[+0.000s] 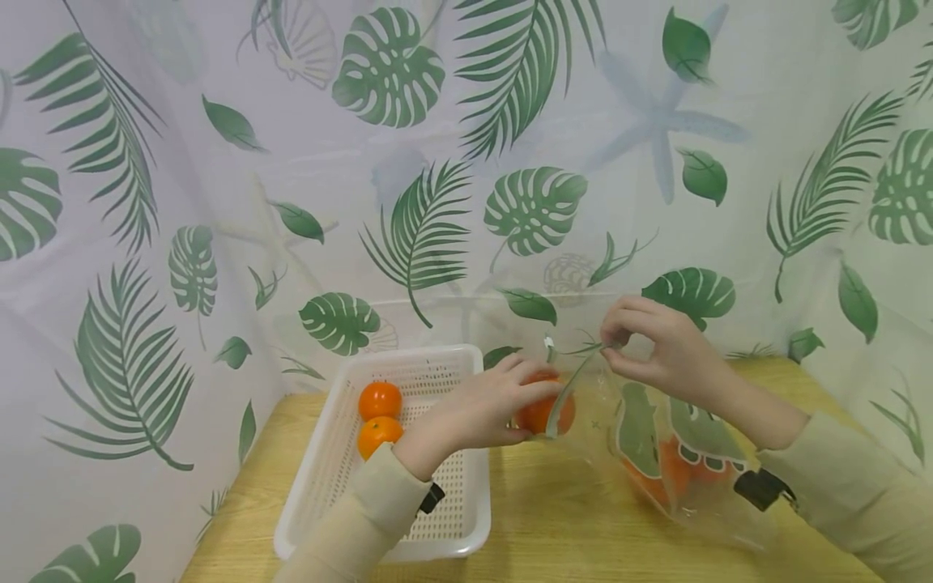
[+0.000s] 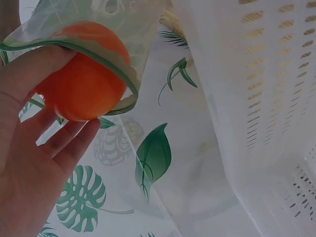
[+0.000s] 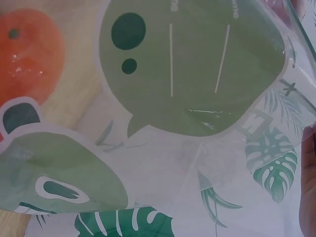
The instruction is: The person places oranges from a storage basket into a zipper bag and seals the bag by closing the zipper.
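Observation:
My left hand (image 1: 477,405) grips a smooth orange (image 2: 86,91) at the mouth of a clear zip bag (image 1: 594,429). In the left wrist view, the green-edged opening crosses the fruit, which is partly inside. With thumb and fingers, my right hand (image 1: 663,352) pinches the bag's upper edge and holds it raised. Green cartoon prints cover part of the bag. Lower down inside it lie more oranges (image 3: 29,54), partly hidden by the prints. In the right wrist view, only a sliver of hand shows at the right edge.
Left of the bag, a white perforated plastic basket (image 1: 477,518) holds two oranges (image 1: 379,401) near its left side. Both stand on a wooden table (image 1: 539,510). A leaf-printed cloth (image 1: 452,235) hangs behind and at the sides.

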### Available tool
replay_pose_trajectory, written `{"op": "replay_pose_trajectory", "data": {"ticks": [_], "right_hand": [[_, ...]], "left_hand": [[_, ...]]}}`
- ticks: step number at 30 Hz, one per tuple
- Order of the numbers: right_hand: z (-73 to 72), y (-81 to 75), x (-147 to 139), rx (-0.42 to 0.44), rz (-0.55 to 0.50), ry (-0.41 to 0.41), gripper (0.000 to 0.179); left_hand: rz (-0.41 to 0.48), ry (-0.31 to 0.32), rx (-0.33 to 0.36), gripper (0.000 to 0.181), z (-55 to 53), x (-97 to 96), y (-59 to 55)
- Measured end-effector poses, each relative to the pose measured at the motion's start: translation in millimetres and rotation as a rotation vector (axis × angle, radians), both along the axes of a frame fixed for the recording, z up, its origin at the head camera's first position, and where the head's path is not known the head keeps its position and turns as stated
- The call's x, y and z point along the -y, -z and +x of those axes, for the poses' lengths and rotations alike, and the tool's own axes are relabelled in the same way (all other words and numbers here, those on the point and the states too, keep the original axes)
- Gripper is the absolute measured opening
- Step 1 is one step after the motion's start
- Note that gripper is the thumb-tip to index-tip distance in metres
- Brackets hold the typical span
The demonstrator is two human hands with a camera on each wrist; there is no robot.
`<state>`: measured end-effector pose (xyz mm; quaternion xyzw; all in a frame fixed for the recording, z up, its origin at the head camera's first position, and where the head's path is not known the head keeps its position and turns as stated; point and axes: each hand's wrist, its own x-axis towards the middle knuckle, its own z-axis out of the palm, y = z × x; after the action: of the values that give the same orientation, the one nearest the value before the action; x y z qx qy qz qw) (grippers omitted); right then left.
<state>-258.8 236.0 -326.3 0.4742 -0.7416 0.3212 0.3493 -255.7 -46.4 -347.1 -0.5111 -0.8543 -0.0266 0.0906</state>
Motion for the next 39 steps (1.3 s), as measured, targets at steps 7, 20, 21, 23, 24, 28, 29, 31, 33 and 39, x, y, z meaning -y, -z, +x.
{"op": "replay_pose_trajectory", "data": {"ticks": [7, 20, 21, 23, 24, 28, 29, 31, 33, 39], "right_hand": [[2.5, -2.4, 1.0, 0.002, -0.006, 0.003, 0.037], [3.0, -2.6, -1.1, -0.005, -0.016, 0.000, 0.029], [3.4, -3.0, -1.2, -0.005, -0.016, 0.002, 0.037], [3.8, -3.4, -1.5, -0.006, -0.017, 0.006, 0.038], [4.0, -3.6, -1.8, -0.007, -0.017, 0.008, 0.038], [5.0, -3.9, -1.9, -0.005, -0.018, 0.017, 0.040], [5.2, -3.9, -1.9, -0.004, -0.018, 0.018, 0.040], [5.7, -4.0, -2.0, 0.000, -0.018, 0.020, 0.041], [5.7, -4.0, -1.8, 0.004, -0.019, 0.021, 0.041], [5.5, -3.5, -1.2, 0.013, -0.018, 0.022, 0.041]], "left_hand": [[0.014, -0.005, 0.000, 0.074, 1.6, 0.2, -0.5], [0.020, -0.010, 0.008, 0.076, 1.9, 7.3, 4.4], [0.019, -0.011, 0.008, 0.076, 2.0, 8.5, 4.8], [0.013, -0.014, 0.008, 0.076, 2.5, 11.2, 5.2], [0.008, -0.018, 0.005, 0.075, 3.1, 12.4, 5.3], [-0.004, -0.031, 0.006, 0.073, 4.4, 18.2, 6.7], [-0.004, -0.033, 0.007, 0.072, 4.5, 19.4, 7.2], [-0.002, -0.037, 0.007, 0.071, 4.2, 21.9, 8.6], [0.001, -0.038, 0.007, 0.070, 3.3, 24.2, 10.4], [-0.015, -0.068, 0.018, 0.072, 2.0, 30.5, 14.9]]}}
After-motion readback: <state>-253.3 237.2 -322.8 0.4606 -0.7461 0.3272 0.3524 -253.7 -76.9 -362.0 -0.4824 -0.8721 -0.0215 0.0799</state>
